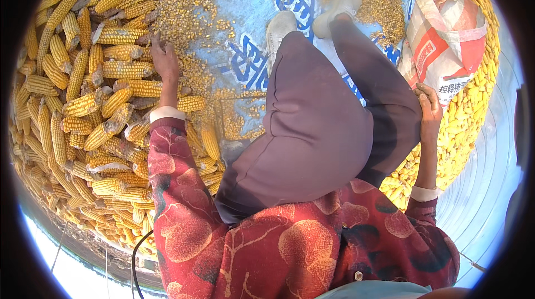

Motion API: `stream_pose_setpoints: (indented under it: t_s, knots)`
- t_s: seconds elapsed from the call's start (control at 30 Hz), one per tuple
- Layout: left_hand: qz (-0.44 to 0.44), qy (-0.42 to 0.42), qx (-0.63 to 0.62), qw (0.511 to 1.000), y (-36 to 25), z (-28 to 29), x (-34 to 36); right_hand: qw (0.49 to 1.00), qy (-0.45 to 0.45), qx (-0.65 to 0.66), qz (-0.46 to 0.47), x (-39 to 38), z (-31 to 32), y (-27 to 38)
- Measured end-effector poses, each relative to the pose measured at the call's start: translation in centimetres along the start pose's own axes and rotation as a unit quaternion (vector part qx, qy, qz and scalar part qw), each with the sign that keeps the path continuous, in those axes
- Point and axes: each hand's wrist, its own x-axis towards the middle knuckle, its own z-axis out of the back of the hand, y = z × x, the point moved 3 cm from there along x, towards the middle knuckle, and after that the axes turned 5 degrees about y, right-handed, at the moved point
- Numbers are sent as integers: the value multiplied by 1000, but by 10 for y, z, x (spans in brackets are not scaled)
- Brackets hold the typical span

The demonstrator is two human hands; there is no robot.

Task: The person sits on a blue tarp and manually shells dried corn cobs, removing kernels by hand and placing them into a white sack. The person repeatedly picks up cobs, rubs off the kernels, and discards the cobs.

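Observation:
My left hand (165, 58) is open at the edge of a heap of yellow corn cobs (128, 67), its fingers slightly bent toward the nearest ears. Loose kernels (192, 12) lie just beyond it. My right hand (428, 101) has curled fingers beside my right leg and the lower corner of a red and white woven bag (443, 34); whether it grips the bag or something else is unclear. My legs (312, 120), in dark trousers with pale shoes, stretch forward between the two hands.
A blue printed sheet (242, 6) under my feet carries scattered kernels. Cobs pile thickly along the whole left side. A band of yellow corn (462, 126) curves along the right, bordered by a pale blue curved surface (479, 182). A dark cable (135, 260) hangs at the lower left.

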Motion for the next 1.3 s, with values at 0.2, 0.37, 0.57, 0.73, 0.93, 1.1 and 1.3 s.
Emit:
stream_pose_setpoints:
  t_s: [0.2,0.37,0.57,0.73,0.93,1.1,1.3]
  knots:
    - [-10,386,-174,906,0,-100,-124,1000,16,-6,23,0,-3,-1]
    - [202,405,-251,855,-2,-135,-81,1000,24,14,15,-3,-5,-1]
    - [14,52,-163,985,-40,-98,41,999,-2,23,-25,-2,-4,1]
    - [150,344,-281,883,-44,-138,11,999,6,-17,-29,-1,-2,5]
    - [50,19,-286,957,-28,-66,134,999,-3,32,-26,-1,0,3]
    - [66,225,-297,926,-88,-120,105,999,-2,15,-33,0,1,4]
    - [129,450,-306,829,-122,-229,67,999,-12,22,-48,-5,6,-1]
